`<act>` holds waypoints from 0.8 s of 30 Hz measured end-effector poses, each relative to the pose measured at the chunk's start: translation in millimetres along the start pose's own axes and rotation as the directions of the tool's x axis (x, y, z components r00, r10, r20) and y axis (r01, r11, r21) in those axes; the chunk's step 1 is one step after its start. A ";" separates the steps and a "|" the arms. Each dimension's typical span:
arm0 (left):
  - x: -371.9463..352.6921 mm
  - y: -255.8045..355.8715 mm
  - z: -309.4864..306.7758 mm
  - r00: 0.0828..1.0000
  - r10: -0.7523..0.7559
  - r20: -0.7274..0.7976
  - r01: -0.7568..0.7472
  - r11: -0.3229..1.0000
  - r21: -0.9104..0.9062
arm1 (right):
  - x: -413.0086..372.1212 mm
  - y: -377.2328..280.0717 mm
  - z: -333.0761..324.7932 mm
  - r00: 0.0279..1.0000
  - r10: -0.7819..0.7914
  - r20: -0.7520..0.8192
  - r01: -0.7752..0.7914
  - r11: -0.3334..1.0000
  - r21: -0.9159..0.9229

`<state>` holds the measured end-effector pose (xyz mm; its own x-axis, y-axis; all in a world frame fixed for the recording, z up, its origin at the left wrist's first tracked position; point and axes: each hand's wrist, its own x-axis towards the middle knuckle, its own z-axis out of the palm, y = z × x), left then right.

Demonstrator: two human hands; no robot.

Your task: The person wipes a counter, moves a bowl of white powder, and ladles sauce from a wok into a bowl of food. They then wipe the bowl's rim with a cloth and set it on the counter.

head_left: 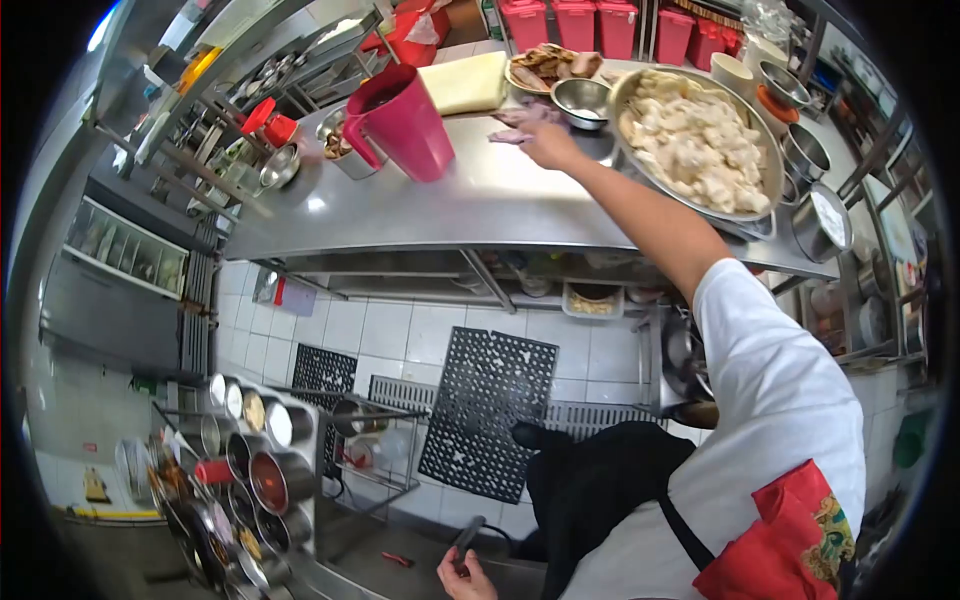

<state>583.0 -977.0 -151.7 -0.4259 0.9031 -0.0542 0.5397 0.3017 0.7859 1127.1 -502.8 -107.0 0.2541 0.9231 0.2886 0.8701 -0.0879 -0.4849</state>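
Note:
My right hand (550, 146) reaches across the steel table and is closed on a crumpled purplish cloth (511, 136). Just beyond it is a small steel bowl (582, 100), beside a plate of browned food (553, 68). A large pan of pale, battered-looking pieces (697, 143) stands to the right. Left of the cloth are a pink pitcher (410, 130) and a folded yellowish cloth (463, 82). At the bottom edge, my left hand (466, 578) has curled fingers at the end of a dark grey, handle-like object (468, 533) and seems to grip it.
The steel table (350, 218) crosses the upper view. Pots and containers crowd a rack (318, 450) at lower left. A black perforated mat (488, 412) lies on the tiled floor. Steel pots (822, 218) stand at the table's right end, and red bins (575, 28) line the back.

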 end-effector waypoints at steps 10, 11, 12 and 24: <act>250.1 81.1 8.8 0.965 0.104 0.242 -0.155 0.967 0.203 | 141.8 114.3 93.4 0.960 0.276 -0.046 -0.279 0.932 -0.230; 273.3 85.1 19.9 0.955 0.140 0.262 -0.192 0.964 0.186 | 148.0 125.0 108.2 0.965 0.258 -0.047 -0.260 0.923 -0.285; 294.2 87.7 26.2 0.944 0.162 0.287 -0.219 0.958 0.182 | 142.7 126.9 127.3 0.968 0.248 -0.028 -0.242 0.910 -0.336; 494.1 184.9 129.4 0.907 0.158 0.390 -0.160 0.987 -0.028 | -69.8 -25.2 116.9 0.948 0.185 0.260 -0.141 0.974 -0.177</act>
<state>566.2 -435.5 -112.8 -0.0174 0.9861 -0.1652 0.5802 0.1445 0.8015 1038.1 -521.3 -211.4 0.2919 0.9560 -0.0305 0.8862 -0.2824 -0.3673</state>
